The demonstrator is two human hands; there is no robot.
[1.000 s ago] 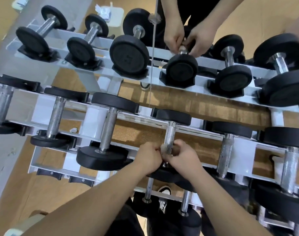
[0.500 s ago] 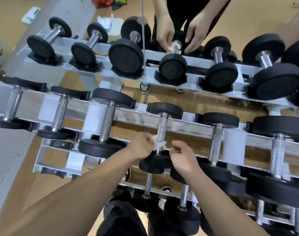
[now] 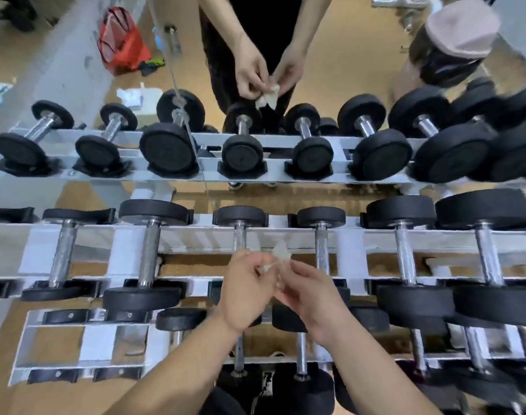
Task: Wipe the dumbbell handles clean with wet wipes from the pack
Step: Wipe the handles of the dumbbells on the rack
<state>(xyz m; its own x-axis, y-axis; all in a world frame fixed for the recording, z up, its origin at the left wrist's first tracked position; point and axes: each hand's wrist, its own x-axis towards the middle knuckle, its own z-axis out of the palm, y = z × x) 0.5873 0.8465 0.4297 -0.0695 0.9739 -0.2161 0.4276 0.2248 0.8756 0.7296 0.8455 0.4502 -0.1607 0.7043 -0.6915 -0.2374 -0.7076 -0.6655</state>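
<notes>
1. The left hand (image 3: 243, 292) and right hand (image 3: 309, 298) are close together. The curled fingertips of each pinch the same wet wipe (image 3: 278, 256), which spans the small gap between them and pokes up just past the fingertips
2. The wipe is thin, pale and half see-through, twisted into a crumpled strand between the hands with a small loose flap at its far end
3. Just beyond the left knuckles runs a slim dumbbell handle (image 3: 239, 238) of bright, shiny metal. The wipe is just to its right, and I cannot tell whether the two touch
4. A second handle (image 3: 321, 250), metal with a rougher grip, lies just beyond the right hand's fingers
5. Both handles end in round, matte black weight heads (image 3: 240, 215) on the far side of the hands
6. The dumbbells rest across the flat white-painted rails of the rack (image 3: 196, 232), which runs off to either side of the hands
7. Left of the left hand, grainy tan flooring (image 3: 193, 269) shows between the rails
</notes>
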